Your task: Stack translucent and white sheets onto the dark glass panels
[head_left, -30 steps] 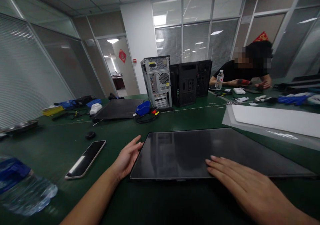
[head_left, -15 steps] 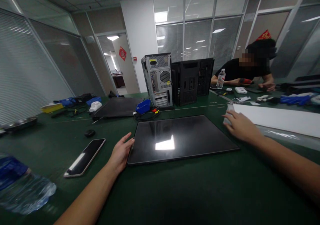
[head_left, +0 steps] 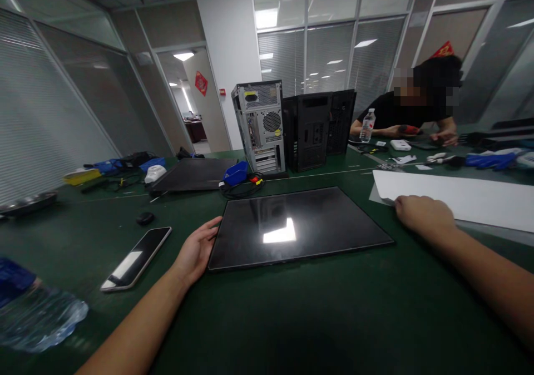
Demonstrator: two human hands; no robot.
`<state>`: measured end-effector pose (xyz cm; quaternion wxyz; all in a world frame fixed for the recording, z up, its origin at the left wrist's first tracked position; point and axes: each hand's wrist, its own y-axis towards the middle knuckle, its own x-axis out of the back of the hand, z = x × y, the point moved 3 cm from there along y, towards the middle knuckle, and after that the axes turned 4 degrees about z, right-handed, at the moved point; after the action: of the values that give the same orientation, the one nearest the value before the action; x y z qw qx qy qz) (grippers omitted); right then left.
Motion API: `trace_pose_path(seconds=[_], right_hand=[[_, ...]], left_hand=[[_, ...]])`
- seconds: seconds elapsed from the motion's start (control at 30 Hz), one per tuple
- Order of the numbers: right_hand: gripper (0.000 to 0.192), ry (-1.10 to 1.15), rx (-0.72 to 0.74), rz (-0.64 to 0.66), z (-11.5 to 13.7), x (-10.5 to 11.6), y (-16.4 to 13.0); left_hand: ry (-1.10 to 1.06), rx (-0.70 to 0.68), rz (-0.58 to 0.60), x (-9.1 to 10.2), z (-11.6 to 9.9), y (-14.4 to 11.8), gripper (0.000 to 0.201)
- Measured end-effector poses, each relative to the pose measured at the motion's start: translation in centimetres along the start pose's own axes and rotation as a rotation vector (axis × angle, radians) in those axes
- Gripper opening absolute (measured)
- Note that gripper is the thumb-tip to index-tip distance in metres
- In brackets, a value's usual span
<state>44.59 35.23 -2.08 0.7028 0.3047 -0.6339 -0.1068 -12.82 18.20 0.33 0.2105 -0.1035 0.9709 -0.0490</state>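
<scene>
A flat black screen panel point(head_left: 308, 219) lies face up on the green table point(head_left: 267, 319), reflecting a ceiling light. Against its left edge rests my left hand point(head_left: 195, 251), fingers stretched out and touching the side; part of the thumb side is hidden. My right hand point(head_left: 425, 215) is closed on the near left corner of a white sheet point(head_left: 463, 194), with the edge bent up by the fingers. Beneath that sheet a clear plastic layer point(head_left: 492, 230) shows along the near side.
To my left are a phone point(head_left: 137, 259), a small black round object point(head_left: 145, 218) and a large water bottle point(head_left: 37, 308). Computer cases point(head_left: 261, 130) stand behind the panel, near a blue bin point(head_left: 236, 173) with cables. A co-worker point(head_left: 421, 102) sits at the far right, holding a red-and-black object.
My right hand has gone from spread fingers on the sheet's left end to a closed grip on its near edge, slightly right and closer. The left hand stays at the panel.
</scene>
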Motion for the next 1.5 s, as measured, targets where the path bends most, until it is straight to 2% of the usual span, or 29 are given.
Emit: trace_pose_path(seconds=[0.1,0.2,0.37,0.43,0.53,0.6,0.67,0.83,0.93,1.03,1.1,1.2,1.33,1.5], right_hand=[[0.053,-0.033,-0.025,0.086,1.8,1.2,0.2],[0.051,-0.035,-0.036,0.102,4.2,2.5,0.5],[0.047,0.196,0.19,0.235,8.7,3.6,0.6],[0.052,0.237,0.166,0.269,9.5,3.4,0.5],[0.059,0.107,0.004,0.347,9.4,2.3,0.2],[0.063,0.034,-0.019,0.415,9.4,1.6,0.0],[0.065,0.07,0.006,0.455,9.7,1.3,0.0],[0.056,0.374,0.084,0.463,10.2,1.5,0.3],[0.06,0.209,0.052,0.395,9.4,1.2,0.1],[0.067,0.072,-0.015,0.423,9.0,0.8,-0.1],[0.065,0.162,-0.006,0.448,9.4,0.9,-0.1],[0.06,0.322,0.036,0.419,10.5,1.6,0.2],[0.062,0.197,0.073,0.402,10.9,1.3,0.2],[0.067,0.207,0.164,0.509,10.9,0.6,-0.4]], left_hand=[[-0.01,0.001,0.002,0.0,0.0,0.0,0.051],[-0.019,0.004,-0.01,0.0,0.0,0.1,0.049],[-0.032,0.007,-0.006,0.2,0.1,0.2,0.048],[-0.035,0.002,0.001,0.3,0.1,0.3,0.047],[-0.035,-0.006,0.0,0.3,0.1,0.3,0.047],[-0.034,-0.005,0.002,0.3,0.2,0.3,0.047],[-0.034,-0.004,0.006,0.3,0.2,0.3,0.047],[-0.029,-0.001,0.002,0.4,0.3,0.4,0.048],[-0.026,0.0,0.004,0.5,0.3,0.4,0.047],[-0.026,-0.003,0.008,0.5,0.2,0.5,0.047],[-0.023,-0.006,0.002,0.5,0.2,0.5,0.047],[-0.021,-0.006,-0.005,0.3,0.2,0.4,0.047],[0.0,-0.004,-0.018,0.1,0.2,0.4,0.046],[0.029,-0.004,-0.036,0.1,0.3,0.4,0.046]])
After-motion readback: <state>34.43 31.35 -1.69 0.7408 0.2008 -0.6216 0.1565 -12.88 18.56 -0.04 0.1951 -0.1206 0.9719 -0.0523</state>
